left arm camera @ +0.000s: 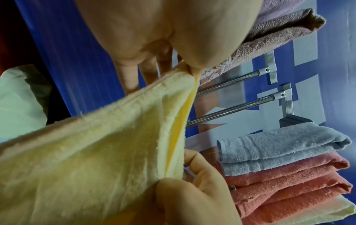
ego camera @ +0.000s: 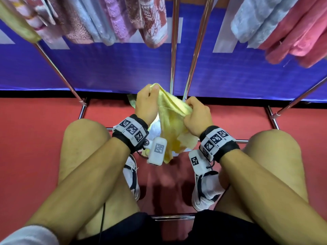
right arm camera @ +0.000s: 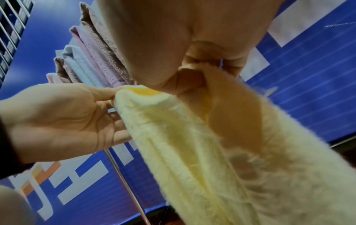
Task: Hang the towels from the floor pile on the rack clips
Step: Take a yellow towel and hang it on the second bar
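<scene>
A pale yellow towel [ego camera: 172,121] is stretched between both hands, low in front of my knees, and its lower end hangs over the floor pile [ego camera: 155,129]. My left hand [ego camera: 152,90] pinches one top corner between thumb and fingers. My right hand [ego camera: 189,105] grips the edge a short way along. In the left wrist view the yellow towel [left arm camera: 96,152] runs from the left hand [left arm camera: 187,67] down to the right hand [left arm camera: 185,181]. In the right wrist view the right hand [right arm camera: 194,76] bunches the yellow towel [right arm camera: 183,144], with the left hand [right arm camera: 117,92] at its corner.
Chrome rack poles [ego camera: 174,50] rise in front of a blue banner [ego camera: 109,68]. Several hung towels [ego camera: 152,23] in pink, lilac and grey-blue crowd the top, with coral ones [ego camera: 297,32] at the right. My knees and white shoes [ego camera: 203,188] flank the pile on a red floor [ego camera: 31,138].
</scene>
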Motion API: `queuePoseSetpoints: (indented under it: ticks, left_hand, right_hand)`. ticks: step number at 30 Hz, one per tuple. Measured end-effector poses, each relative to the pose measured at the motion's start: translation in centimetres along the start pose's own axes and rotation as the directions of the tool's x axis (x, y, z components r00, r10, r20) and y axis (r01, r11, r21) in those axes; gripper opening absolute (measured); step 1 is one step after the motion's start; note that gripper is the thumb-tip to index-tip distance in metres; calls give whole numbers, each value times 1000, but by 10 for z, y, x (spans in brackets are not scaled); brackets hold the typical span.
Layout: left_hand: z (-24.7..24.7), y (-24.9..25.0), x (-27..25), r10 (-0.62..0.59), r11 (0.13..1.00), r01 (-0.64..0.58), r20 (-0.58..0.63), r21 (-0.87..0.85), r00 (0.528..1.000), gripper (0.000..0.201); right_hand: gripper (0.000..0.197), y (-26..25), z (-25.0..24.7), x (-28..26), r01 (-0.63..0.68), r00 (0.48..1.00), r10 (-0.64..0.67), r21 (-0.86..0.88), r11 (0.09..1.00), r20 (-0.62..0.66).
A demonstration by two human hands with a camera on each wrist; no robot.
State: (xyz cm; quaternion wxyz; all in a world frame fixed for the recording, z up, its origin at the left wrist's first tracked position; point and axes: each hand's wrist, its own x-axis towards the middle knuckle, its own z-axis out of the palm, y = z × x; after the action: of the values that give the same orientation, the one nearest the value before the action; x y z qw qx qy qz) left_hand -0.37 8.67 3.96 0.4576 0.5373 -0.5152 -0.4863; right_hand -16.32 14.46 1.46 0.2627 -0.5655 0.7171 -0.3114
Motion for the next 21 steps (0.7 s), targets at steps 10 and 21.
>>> queuePoseSetpoints:
  ticks: [10, 21]
  left_hand:
    - [-3, 4, -10, 74, 995, -74, 18, 61, 997, 45]
    - [-19, -6, -3, 101, 982, -72, -168, 172, 981, 34]
  right_hand:
    - [28, -20, 1, -6, 172, 943, -105, -192, 966, 316]
    - [20, 0, -15, 3, 23, 984, 27, -278, 960, 175]
